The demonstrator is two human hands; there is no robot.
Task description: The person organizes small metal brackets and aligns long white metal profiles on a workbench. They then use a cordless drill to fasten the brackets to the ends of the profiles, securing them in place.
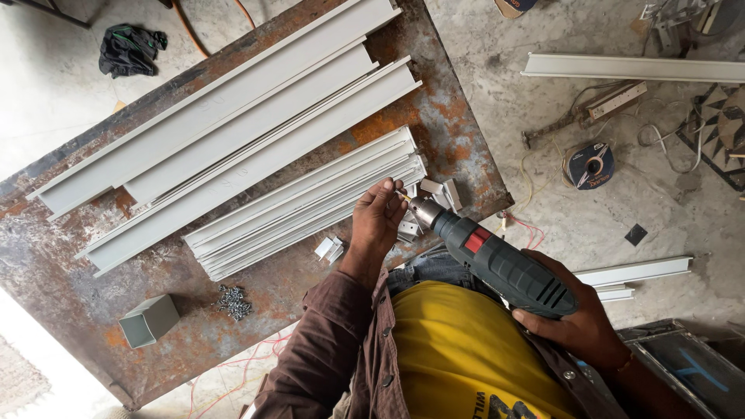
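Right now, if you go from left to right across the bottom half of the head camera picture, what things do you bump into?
Grey square box → pile of screws → left hand at the drill's tip → dark green power drill → right hand gripping the drill's handle → short white channel pieces on the floor.

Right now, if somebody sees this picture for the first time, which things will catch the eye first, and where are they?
The eye goes first to the dark green power drill at the lower centre, held by the right hand while the left hand touches its chuck. Next come the long white channel profiles, lying in diagonal stacks across the rusty metal table. A small pile of screws and a short grey square tube piece lie near the table's lower left edge.
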